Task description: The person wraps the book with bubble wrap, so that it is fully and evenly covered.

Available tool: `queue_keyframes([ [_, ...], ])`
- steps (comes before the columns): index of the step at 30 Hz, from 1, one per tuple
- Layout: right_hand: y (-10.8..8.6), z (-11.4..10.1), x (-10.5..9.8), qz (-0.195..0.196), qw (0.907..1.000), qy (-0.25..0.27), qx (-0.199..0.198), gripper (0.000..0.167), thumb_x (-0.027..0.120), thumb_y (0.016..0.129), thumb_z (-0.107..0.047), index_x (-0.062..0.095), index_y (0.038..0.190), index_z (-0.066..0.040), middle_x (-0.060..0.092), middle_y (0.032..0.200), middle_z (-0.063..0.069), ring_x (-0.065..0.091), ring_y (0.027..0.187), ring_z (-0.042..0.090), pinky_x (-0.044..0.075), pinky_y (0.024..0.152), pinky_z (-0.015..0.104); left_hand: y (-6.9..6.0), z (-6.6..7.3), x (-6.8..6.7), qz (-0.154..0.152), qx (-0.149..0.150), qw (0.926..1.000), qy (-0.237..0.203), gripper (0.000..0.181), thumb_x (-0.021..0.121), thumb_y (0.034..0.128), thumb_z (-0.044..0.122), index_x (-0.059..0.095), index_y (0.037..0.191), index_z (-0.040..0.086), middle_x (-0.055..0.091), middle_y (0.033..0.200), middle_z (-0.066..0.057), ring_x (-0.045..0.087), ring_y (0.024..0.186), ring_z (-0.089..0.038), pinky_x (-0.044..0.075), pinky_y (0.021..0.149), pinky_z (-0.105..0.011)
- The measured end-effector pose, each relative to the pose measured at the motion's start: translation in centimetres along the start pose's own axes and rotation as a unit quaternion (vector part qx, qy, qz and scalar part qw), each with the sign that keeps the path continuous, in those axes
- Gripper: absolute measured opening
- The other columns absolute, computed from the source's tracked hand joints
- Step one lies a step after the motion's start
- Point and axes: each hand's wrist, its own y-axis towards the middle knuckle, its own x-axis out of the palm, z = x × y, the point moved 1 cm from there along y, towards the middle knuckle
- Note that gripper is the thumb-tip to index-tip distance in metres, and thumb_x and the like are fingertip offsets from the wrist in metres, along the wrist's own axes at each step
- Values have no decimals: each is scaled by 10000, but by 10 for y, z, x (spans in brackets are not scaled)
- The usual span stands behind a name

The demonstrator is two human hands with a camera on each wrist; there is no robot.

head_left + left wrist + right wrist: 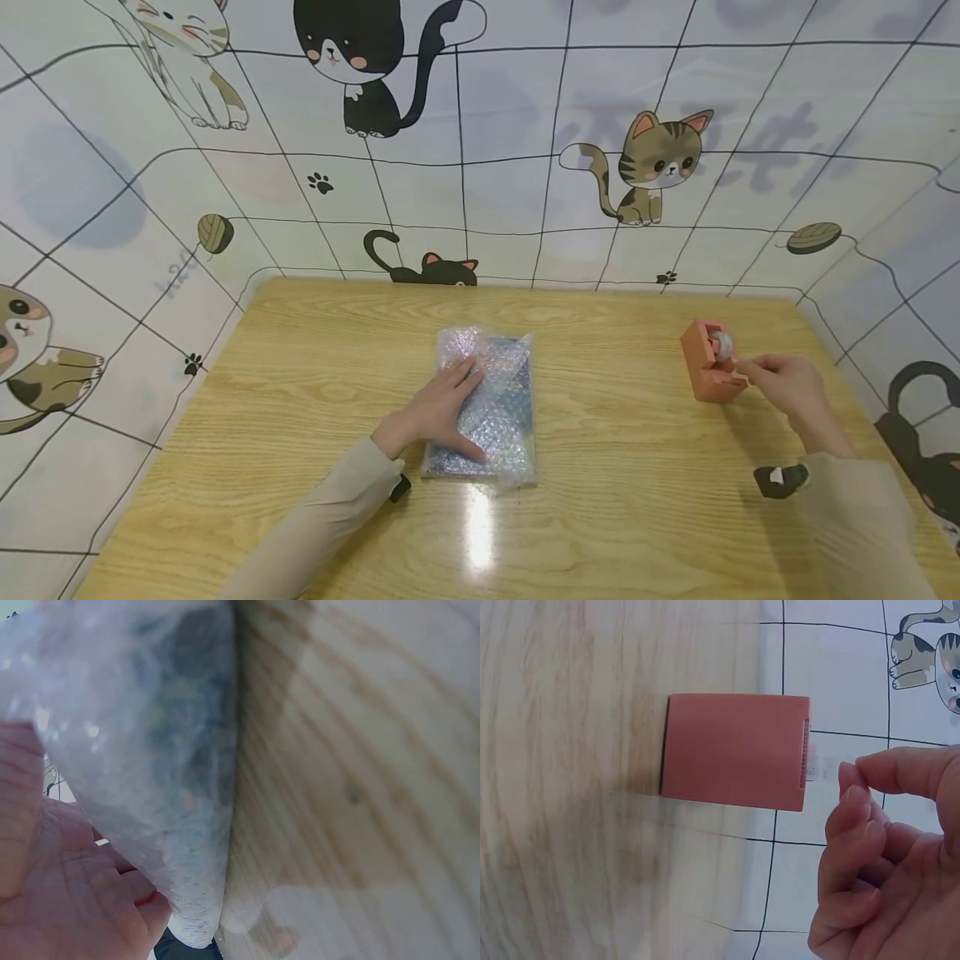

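Bubble wrap (501, 429) on, tape (819, 768) just being pinched!
Flat item (517, 400) mid-tabletop (300, 383) under wrap; L hand (441, 408) flat on it, fingers straight, thumb spread. R hand (793, 390): thumb & index clamped on tape at dispenser (703, 371), nr tabletop's R edge. Abt halfway, I'd say: wrap's over, no tape seen on it, taping left. R-wrist cam shows toothed edge (805, 754); head cam doesn't, but gets the roll (723, 346).

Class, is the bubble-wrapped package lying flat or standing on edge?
Flat: in the head view, the package lies broad face up beneath the left hand.
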Motion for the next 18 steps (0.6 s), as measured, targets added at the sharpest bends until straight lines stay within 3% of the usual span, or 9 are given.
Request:
queue_keyframes([
  [3, 2, -3, -4, -142, 9996, -241, -48, 478, 474, 948, -346, 625, 944, 107, 615, 818, 132, 502, 712, 201, 407, 572, 302, 0, -1, 1, -1, -16, 10000, 6, 1223, 789, 581, 620, 236, 1463, -21, 74, 1538, -223, 47, 1414, -358, 95, 1141, -458],
  [6, 6, -4, -8, -538, 9982, -250, 36, 469, 475, 949, -322, 629, 944, 121, 637, 724, 18, 554, 641, 135, 479, 604, 340, 0, -1, 0, -8, -12, 10000, -10, 1226, 788, 581, 622, 234, 1463, -24, 72, 1537, -226, 46, 1413, -362, 96, 1140, -462],
  [11, 10, -8, -15, -1187, 9924, -178, 271, 513, 465, 959, -345, 606, 1032, 144, 707, 775, 68, 664, 688, 152, 480, 739, 507, 0, 0, 0, 21, 1, 10000, 11, 1226, 790, 577, 620, 238, 1460, -28, 79, 1534, -231, 55, 1411, -369, 106, 1137, -474],
  [15, 10, -12, -18, -1360, 9898, -184, 388, 543, 453, 955, -368, 567, 1096, 144, 717, 806, 81, 671, 691, 129, 418, 636, 387, 0, -1, 0, 42, 15, 10000, 32, 1223, 791, 577, 620, 244, 1458, -30, 84, 1533, -234, 61, 1410, -371, 111, 1136, -475],
  [18, 10, -13, -18, -1301, 9907, -181, 361, 543, 451, 957, -369, 583, 1050, 149, 713, 766, 68, 676, 671, 135, 411, 623, 359, 0, -1, 0, 33, 2, 10000, -1, 1221, 792, 578, 618, 246, 1457, -31, 84, 1533, -235, 60, 1410, -371, 110, 1137, -475],
])
